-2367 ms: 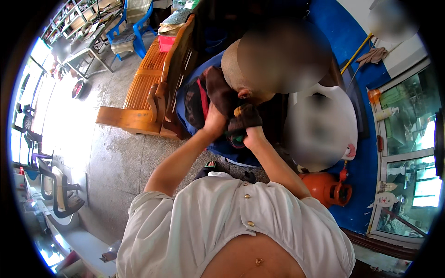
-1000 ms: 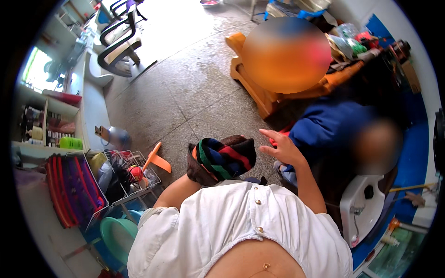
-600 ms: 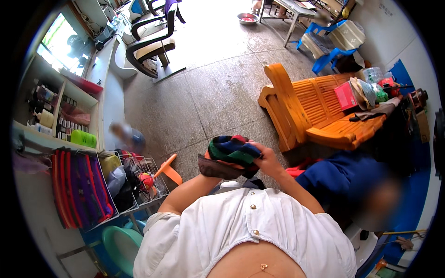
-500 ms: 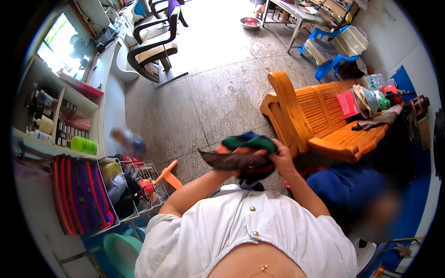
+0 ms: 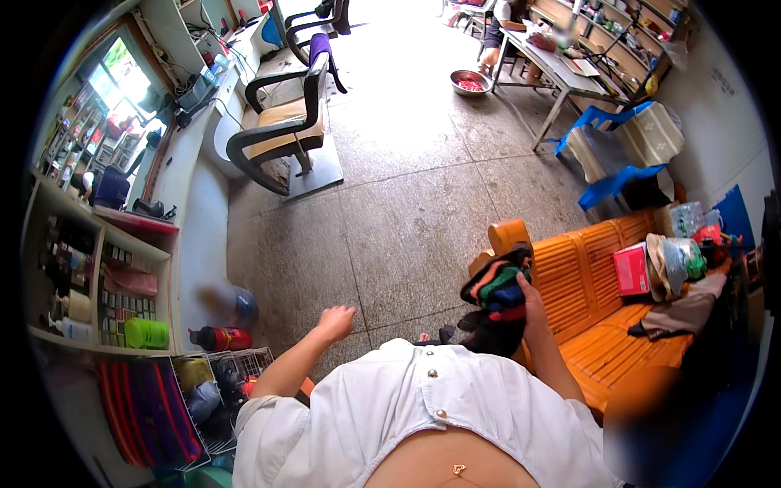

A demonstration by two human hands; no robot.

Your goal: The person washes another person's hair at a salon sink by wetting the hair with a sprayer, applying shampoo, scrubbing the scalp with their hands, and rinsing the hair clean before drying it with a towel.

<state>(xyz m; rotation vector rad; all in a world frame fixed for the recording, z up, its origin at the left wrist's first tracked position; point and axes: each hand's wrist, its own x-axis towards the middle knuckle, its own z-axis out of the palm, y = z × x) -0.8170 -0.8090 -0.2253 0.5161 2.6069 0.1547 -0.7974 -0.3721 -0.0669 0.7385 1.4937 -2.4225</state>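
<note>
My right hand (image 5: 533,302) grips a bunched dark cloth (image 5: 498,285) with green, orange, red and blue bands; its black end hangs down in front of my white shirt. The cloth overlaps the near end of the orange wooden bench (image 5: 573,281), and whether they touch I cannot tell. Apart from it, my left hand (image 5: 336,323) is held over the floor to the left, its fingers curled in and nothing showing in them.
Bench seat: a red box (image 5: 631,271), hats (image 5: 663,264) and grey clothing (image 5: 679,305). To my left stand a wire rack (image 5: 220,398), a red bottle (image 5: 220,338) and shelves (image 5: 96,281). Ahead are a salon chair (image 5: 285,122), a metal basin (image 5: 471,82) and a table (image 5: 537,61) with a person beside it.
My left hand has come off the cloth and moved left. My right hand has carried the cloth rightward toward the bench. The whole view has shifted, showing more of the bench.
</note>
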